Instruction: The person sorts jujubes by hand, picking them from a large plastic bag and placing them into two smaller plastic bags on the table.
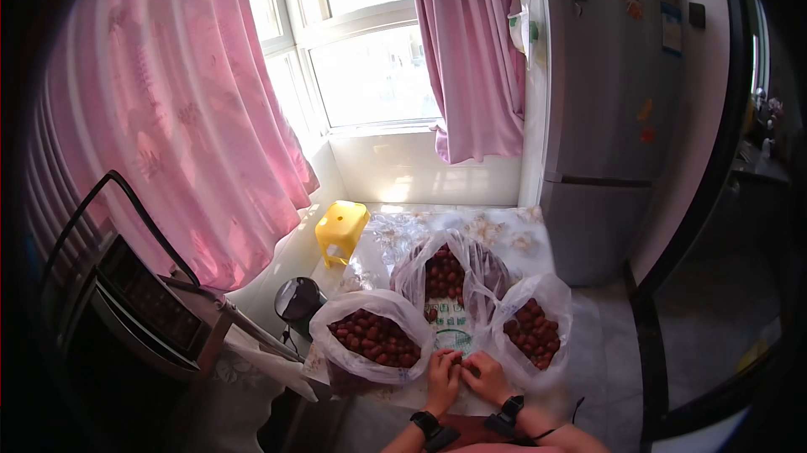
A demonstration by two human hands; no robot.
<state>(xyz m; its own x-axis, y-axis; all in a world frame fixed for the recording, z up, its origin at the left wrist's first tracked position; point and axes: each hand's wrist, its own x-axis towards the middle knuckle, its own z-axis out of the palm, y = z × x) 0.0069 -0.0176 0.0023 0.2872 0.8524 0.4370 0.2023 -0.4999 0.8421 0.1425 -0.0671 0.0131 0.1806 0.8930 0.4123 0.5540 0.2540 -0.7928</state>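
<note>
My left hand [444,377] and my right hand [486,376] are close together at the near edge of the table, fingers bent in. Between their fingertips is a small dark red item, too small to make out fully; both hands seem to pinch it. To the left stands an open plastic bag [370,297] full of dark red date-like fruits [376,338]. Another open bag [565,306] with the same fruits lies to the right. Behind my hands, a larger bag [483,272] holds more of them, with green print on its near part.
A yellow stool [341,222] stands on the patterned table cover [517,230] at the back left. A dark round container [299,299] is left of the bags. A grey fridge [601,117] stands at the right, pink curtains [168,117] hang by the window.
</note>
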